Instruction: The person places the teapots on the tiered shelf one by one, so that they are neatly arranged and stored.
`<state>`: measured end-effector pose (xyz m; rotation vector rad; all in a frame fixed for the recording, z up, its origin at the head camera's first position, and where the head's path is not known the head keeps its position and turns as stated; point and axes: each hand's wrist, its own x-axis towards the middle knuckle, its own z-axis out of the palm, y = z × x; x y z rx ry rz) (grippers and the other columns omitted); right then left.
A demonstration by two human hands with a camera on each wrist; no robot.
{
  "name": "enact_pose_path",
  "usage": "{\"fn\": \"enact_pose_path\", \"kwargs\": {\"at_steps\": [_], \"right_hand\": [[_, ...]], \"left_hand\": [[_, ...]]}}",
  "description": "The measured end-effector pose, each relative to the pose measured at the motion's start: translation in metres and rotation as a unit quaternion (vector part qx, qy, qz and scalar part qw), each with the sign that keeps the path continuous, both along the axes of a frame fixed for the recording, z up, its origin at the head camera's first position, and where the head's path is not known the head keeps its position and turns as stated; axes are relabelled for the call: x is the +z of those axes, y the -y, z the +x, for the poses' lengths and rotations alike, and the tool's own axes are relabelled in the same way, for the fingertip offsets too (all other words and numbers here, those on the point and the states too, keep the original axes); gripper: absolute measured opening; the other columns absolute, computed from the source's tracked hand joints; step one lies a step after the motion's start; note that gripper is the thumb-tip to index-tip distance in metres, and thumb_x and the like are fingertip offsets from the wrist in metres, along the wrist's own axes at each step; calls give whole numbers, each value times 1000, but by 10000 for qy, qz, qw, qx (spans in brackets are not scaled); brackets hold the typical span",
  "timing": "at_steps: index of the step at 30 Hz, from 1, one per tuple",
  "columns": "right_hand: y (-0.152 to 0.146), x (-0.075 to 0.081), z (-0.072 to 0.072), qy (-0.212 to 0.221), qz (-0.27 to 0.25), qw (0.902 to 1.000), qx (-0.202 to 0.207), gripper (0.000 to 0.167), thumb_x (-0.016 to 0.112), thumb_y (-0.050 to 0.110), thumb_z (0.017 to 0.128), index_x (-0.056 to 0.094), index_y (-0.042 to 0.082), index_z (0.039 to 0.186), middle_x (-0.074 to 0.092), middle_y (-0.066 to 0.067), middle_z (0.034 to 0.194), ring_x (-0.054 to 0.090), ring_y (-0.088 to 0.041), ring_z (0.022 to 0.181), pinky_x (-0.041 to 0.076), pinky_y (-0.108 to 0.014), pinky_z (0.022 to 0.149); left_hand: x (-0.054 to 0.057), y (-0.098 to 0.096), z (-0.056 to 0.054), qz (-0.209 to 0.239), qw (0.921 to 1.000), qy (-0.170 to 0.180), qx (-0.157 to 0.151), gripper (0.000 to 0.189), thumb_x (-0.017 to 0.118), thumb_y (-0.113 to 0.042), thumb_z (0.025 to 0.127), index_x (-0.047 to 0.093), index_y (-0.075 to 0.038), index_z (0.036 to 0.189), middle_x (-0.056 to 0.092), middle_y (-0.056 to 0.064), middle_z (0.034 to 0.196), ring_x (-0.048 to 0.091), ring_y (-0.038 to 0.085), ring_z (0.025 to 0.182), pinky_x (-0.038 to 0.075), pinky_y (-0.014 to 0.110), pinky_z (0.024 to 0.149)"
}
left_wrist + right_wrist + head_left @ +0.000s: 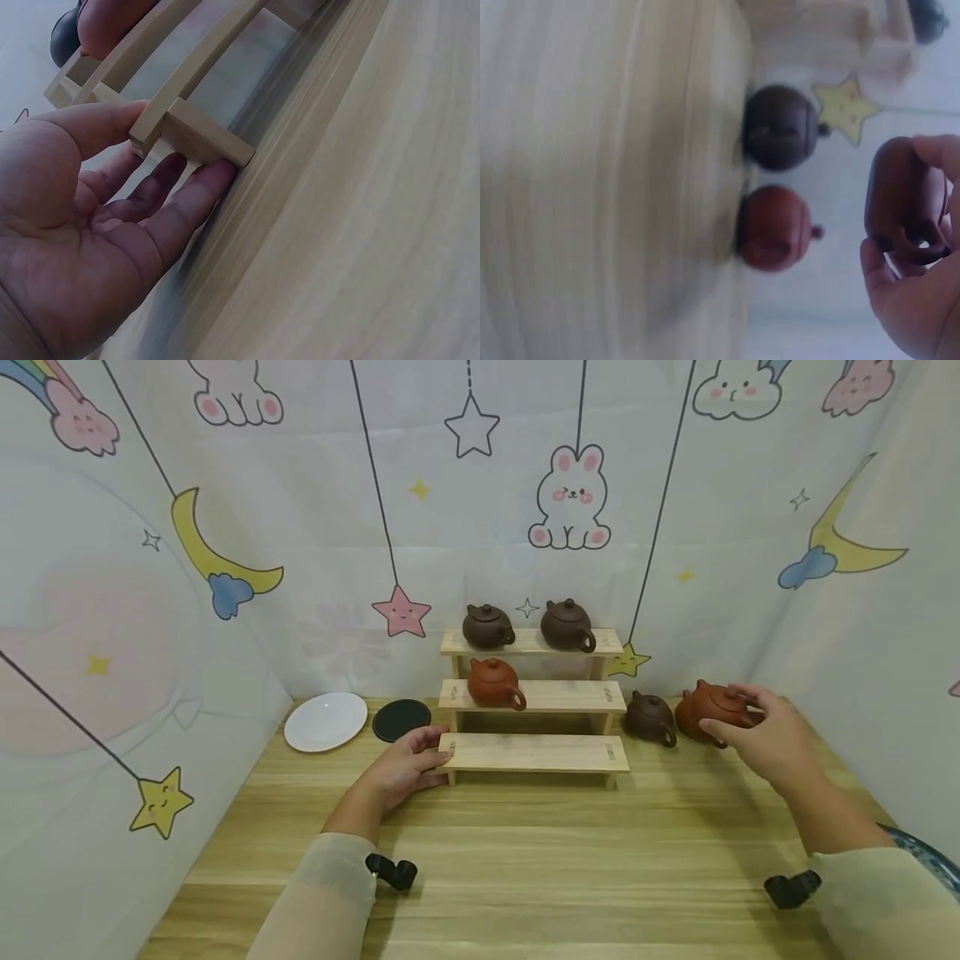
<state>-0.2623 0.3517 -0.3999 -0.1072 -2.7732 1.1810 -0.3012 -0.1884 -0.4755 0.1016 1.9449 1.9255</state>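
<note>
My left hand (408, 767) grips the left end of the lowest step of a three-tier wooden stand (536, 753). In the left wrist view its thumb lies against the board's end and the fingertips are at the leg (210, 133). Raised at the right, my right hand (772, 739) holds a reddish-brown teapot (904, 191) between thumb and fingers. Another red clay teapot (774, 227) stands on the table, overlapped by the held one in the head view. Beside it is a dark brown teapot (649, 718).
Two dark teapots, one left (487, 628) and one right (567, 625), stand on the top step. A red teapot (493, 683) sits on the middle step. Left of the stand are a white plate (326, 722) and a black round disc (402, 720). A patterned rim (922, 852) shows at far right.
</note>
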Motion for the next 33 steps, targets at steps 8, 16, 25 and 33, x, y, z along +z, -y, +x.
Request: {"fn": "enact_pose_path", "kwargs": {"at_steps": [8,16,25,33], "right_hand": [[49,13,11,-93,-240,9984,494,92,77,56,95,36,15,166,44,-20,164,48,-46,146,53,-24,91],[91,25,7,-43,-514,9932,1042,90,81,53,93,39,19,165,47,-16,163,51,-41,146,59,-41,100],[140,29,-16,-50,-514,9884,1425,86,82,52,92,43,23,163,50,-10,161,50,-38,148,53,-60,111],[176,32,-41,-80,-535,9879,1453,78,82,43,94,46,25,161,54,-8,157,53,-36,145,52,-58,112]], "left_hand": [[0,0,-1,-18,10000,-22,-35,64,65,-10,106,36,-10,163,37,16,167,59,27,135,56,50,113],[0,-1,-1,-18,10000,5,5,63,64,-9,106,37,-10,163,37,16,167,59,27,135,57,51,113],[-1,0,-2,-15,10000,-31,-11,63,64,-9,106,37,-9,163,37,17,167,60,27,135,58,50,111],[-2,1,-2,-8,10000,-32,-34,64,64,-10,107,36,-10,164,36,17,168,59,29,137,57,50,112]]}}
